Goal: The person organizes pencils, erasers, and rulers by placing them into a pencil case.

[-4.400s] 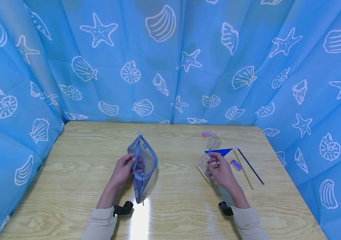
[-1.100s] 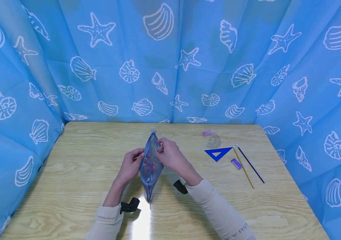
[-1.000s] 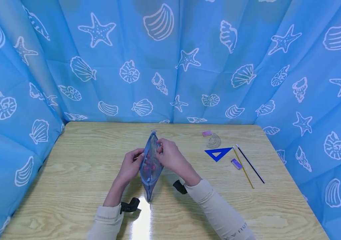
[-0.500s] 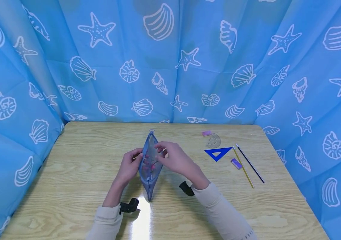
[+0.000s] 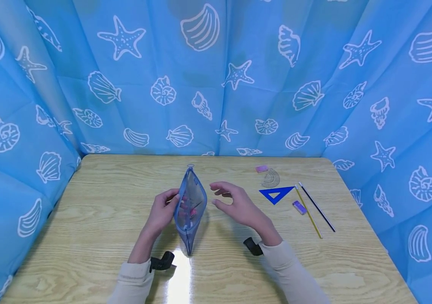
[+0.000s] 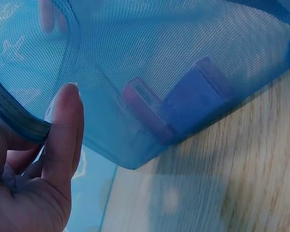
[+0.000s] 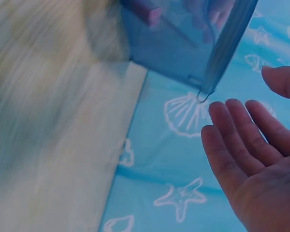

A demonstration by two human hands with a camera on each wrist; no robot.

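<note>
A blue mesh zip pouch (image 5: 197, 192), mouth gaping, is held upright near the middle of a wood-grain table (image 5: 105, 202), small blocks (image 6: 191, 99) showing through. I'd judge it light, soft and floppy, best held by its firmer zippered rim (image 6: 19, 117). At its nine o'clock, the person's left hand (image 5: 162, 210) pinches that rim; at three, just beside it, the right hand (image 5: 236, 205) hovers, relaxed, holding nothing. Farther off, a pink eraser (image 5: 262, 169) and clear protractor (image 5: 275, 179) lie toward two; a blue set square (image 5: 283, 192), purple eraser (image 5: 299, 207) and two pencils (image 5: 308, 212), toward three.

Contents (image 6: 189, 104) blurred behind pouch mesh (image 6: 145, 34), seemingly boxy.
</note>
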